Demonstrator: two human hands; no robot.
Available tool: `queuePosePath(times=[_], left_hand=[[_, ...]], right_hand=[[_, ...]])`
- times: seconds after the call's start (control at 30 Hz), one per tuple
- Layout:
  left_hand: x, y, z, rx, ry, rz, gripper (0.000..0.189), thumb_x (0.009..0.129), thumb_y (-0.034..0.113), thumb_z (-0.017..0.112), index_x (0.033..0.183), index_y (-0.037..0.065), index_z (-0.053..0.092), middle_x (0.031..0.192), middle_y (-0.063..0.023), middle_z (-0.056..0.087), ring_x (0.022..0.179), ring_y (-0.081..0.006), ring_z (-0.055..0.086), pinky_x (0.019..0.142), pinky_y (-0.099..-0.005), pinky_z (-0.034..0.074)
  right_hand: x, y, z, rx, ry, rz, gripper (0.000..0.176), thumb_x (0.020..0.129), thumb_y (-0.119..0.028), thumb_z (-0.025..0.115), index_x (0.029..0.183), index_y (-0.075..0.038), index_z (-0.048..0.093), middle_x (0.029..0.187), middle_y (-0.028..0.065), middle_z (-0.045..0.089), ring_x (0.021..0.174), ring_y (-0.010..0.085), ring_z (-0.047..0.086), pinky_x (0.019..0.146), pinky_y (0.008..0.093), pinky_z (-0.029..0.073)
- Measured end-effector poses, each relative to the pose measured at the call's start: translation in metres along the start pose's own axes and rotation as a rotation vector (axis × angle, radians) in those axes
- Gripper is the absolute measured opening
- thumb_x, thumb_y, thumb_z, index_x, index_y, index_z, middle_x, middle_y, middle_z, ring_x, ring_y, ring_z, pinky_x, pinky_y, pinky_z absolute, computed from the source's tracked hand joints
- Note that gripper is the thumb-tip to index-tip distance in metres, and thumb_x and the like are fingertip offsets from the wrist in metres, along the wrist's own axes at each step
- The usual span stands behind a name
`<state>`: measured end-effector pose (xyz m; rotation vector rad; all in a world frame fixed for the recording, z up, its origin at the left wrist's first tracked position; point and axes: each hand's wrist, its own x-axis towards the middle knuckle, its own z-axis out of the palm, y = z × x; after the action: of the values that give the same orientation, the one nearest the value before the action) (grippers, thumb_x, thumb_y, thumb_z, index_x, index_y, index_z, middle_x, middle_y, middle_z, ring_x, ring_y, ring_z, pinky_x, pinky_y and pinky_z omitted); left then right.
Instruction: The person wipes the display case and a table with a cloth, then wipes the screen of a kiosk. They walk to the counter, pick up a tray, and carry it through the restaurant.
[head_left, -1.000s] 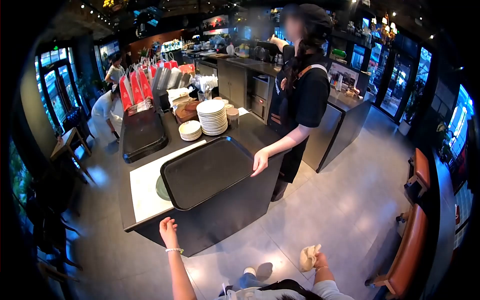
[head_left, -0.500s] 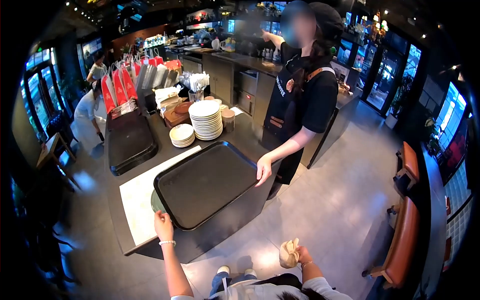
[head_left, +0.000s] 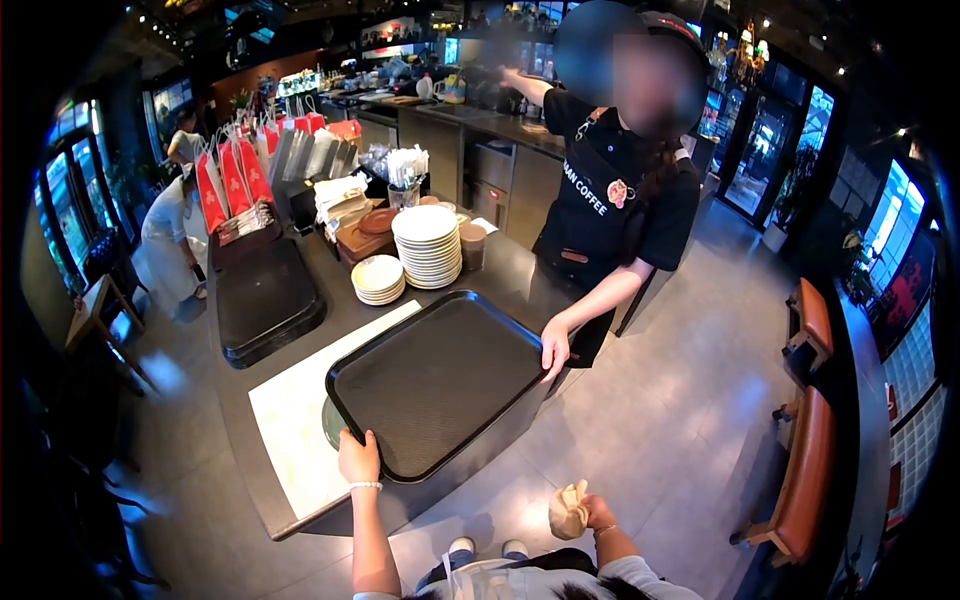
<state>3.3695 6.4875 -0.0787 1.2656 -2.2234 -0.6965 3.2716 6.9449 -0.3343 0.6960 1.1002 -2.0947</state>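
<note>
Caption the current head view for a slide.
Left hand and co-worker's hand at opposite ends of a black rectangular tray; right hand holds a crumpled beige bundle.

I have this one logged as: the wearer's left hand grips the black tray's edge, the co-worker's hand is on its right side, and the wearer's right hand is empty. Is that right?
Not quite: the right hand holds a crumpled beige bundle, as the current head view shows. The left hand, black tray and co-worker's hand are as you state.
</note>
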Motion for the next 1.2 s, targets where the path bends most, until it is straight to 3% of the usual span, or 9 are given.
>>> queuePosePath(times=[0.37,0.5,0.53,0.67,0.8,0.9,0.97,1.13,1.2], left_hand=[[0.015,-0.022,0.004,0.022,0.027,-0.026,0.032,0.076,0.015,0.049,0.099,-0.005,0.039,0.077,-0.0246,0.055,0.073,-0.0385,0.054,0.062,-0.0421,0.043],[0.028,-0.057,0.011,-0.236,0.052,0.043,0.026,0.078,0.008,0.047,0.098,-0.005,0.038,0.084,-0.0262,0.053,0.079,-0.0349,0.054,0.071,-0.0365,0.042],[0.029,-0.058,0.006,-0.336,-0.020,-0.040,0.024,0.080,0.007,0.047,0.098,-0.005,0.038,0.088,-0.0225,0.052,0.082,-0.0287,0.052,0.075,-0.0328,0.039],[0.033,-0.078,0.008,-0.523,-0.039,-0.070,0.023,0.082,0.007,0.045,0.099,-0.006,0.038,0.092,-0.0166,0.052,0.081,-0.0228,0.050,0.076,-0.0302,0.039],[0.026,-0.077,-0.014,-0.648,-0.061,-0.087,0.028,0.081,0.006,0.044,0.105,-0.008,0.039,0.100,-0.0185,0.049,0.090,-0.0244,0.048,0.081,-0.0304,0.037],[0.033,-0.110,-0.004,-0.553,0.005,-0.069,0.031,0.080,0.005,0.045,0.106,-0.009,0.037,0.102,-0.0188,0.048,0.091,-0.0241,0.049,0.080,-0.0309,0.038],[0.022,-0.097,-0.028,-0.632,-0.099,-0.142,0.032,0.080,0.004,0.046,0.107,-0.009,0.037,0.099,-0.0159,0.050,0.087,-0.0212,0.049,0.078,-0.0286,0.039],[-0.014,-0.110,-0.052,-0.718,0.057,-0.175,0.033,0.079,0.004,0.047,0.109,-0.008,0.037,0.099,-0.0149,0.051,0.089,-0.0195,0.049,0.078,-0.0276,0.039],[-0.026,-0.144,-0.056,-0.702,0.014,-0.141,0.035,0.079,0.003,0.048,0.110,-0.009,0.037,0.101,-0.0153,0.051,0.091,-0.0199,0.049,0.080,-0.0279,0.038]], right_hand=[[-0.013,0.013,0.015,-0.021,0.077,0.001,0.035,0.065,-0.009,0.036,0.097,0.001,0.049,0.091,0.0168,0.054,0.082,0.0324,0.052,0.077,0.0408,0.043],[0.000,0.019,-0.004,-0.039,0.073,0.037,0.036,0.065,-0.008,0.035,0.097,0.002,0.048,0.091,0.0168,0.054,0.083,0.0329,0.052,0.078,0.0408,0.043],[0.001,0.020,-0.005,-0.045,0.074,0.035,0.037,0.065,-0.008,0.035,0.098,0.002,0.048,0.091,0.0166,0.054,0.083,0.0329,0.051,0.078,0.0407,0.043],[-0.007,0.021,0.005,-0.054,0.046,0.059,0.037,0.066,-0.008,0.034,0.099,0.003,0.047,0.092,0.0162,0.053,0.083,0.0324,0.051,0.078,0.0404,0.043],[-0.012,0.022,0.008,-0.069,-0.007,0.013,0.036,0.066,-0.012,0.038,0.098,0.001,0.047,0.094,0.0165,0.054,0.086,0.0313,0.052,0.081,0.0394,0.042],[-0.009,0.025,0.018,-0.028,0.005,-0.029,0.036,0.066,-0.013,0.037,0.098,0.001,0.047,0.093,0.0163,0.054,0.084,0.0311,0.053,0.080,0.0392,0.042],[-0.012,0.029,0.018,-0.011,-0.088,-0.041,0.038,0.068,-0.013,0.035,0.102,0.000,0.047,0.096,0.0157,0.053,0.087,0.0309,0.052,0.081,0.0391,0.041],[-0.036,0.017,0.077,0.013,-0.278,0.100,0.038,0.074,-0.021,0.035,0.103,0.000,0.047,0.096,0.0160,0.054,0.087,0.0301,0.053,0.082,0.0392,0.040],[-0.060,0.011,0.113,-0.107,-0.317,0.120,0.042,0.078,-0.028,0.031,0.106,0.000,0.046,0.101,0.0145,0.053,0.090,0.0288,0.052,0.085,0.0374,0.039]])
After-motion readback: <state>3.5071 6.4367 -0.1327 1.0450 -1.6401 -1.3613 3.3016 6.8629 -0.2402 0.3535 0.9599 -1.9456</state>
